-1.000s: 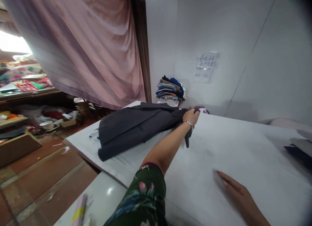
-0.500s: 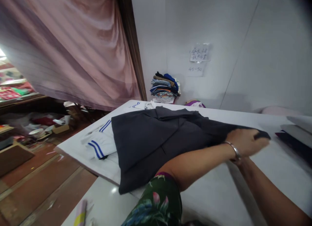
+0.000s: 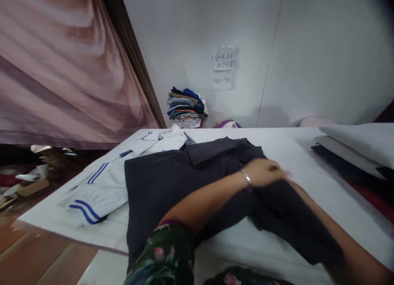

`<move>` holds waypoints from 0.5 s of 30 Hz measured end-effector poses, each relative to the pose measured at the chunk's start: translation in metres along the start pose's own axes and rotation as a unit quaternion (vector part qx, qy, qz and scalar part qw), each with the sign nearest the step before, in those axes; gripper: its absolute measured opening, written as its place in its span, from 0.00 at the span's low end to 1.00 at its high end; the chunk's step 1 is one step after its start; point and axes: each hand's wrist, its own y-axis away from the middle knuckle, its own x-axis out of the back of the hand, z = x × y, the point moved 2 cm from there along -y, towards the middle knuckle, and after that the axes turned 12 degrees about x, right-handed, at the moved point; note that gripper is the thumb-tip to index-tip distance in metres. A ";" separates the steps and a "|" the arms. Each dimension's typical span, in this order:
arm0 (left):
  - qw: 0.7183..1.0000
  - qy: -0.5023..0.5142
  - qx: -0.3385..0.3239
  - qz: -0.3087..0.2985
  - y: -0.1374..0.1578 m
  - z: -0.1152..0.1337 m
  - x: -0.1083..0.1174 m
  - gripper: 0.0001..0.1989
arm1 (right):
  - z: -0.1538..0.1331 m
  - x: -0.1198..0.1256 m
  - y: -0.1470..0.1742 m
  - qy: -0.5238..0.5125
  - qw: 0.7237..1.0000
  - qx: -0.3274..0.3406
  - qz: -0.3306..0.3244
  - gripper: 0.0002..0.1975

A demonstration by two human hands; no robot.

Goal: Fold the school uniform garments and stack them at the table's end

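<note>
A dark grey long-sleeved garment (image 3: 160, 178) lies spread across the white table, partly over a white garment with blue stripes (image 3: 101, 182). My left hand (image 3: 265, 172), with a silver bangle at the wrist, is over the dark garment's right part, its fingers curled and closed on the cloth. My right hand (image 3: 291, 181) is beside it, mostly hidden behind my left hand and the cloth and blurred, so its fingers do not show. One sleeve of the dark garment drapes down toward the lower right, along my right forearm.
Folded garments (image 3: 351, 166) are stacked at the table's right side. Behind the table's far edge stands a pile of folded clothes (image 3: 186, 106). A handwritten paper sign (image 3: 224, 67) hangs on the wall. A pink curtain (image 3: 70, 63) hangs at the left.
My hands have come back leftward from the outstretched sleeve end to the garment's body. The sleeve now hangs toward the lower right. The view has turned to the right.
</note>
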 end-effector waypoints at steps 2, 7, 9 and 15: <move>0.982 -0.096 0.086 0.141 -0.009 -0.046 0.042 0.23 | 0.015 0.015 0.008 -0.210 0.972 -0.099 -0.044 0.19; 0.883 -0.312 0.290 0.198 -0.031 -0.145 0.090 0.39 | 0.021 0.033 0.016 -0.654 0.626 -0.405 -0.128 0.29; 0.869 -0.321 0.332 0.180 -0.041 -0.164 0.093 0.43 | 0.018 0.032 0.007 -0.646 0.618 -0.425 -0.142 0.34; 0.864 -0.292 0.369 0.181 -0.067 -0.172 0.095 0.22 | 0.001 0.022 -0.020 -0.584 0.700 -0.384 -0.142 0.43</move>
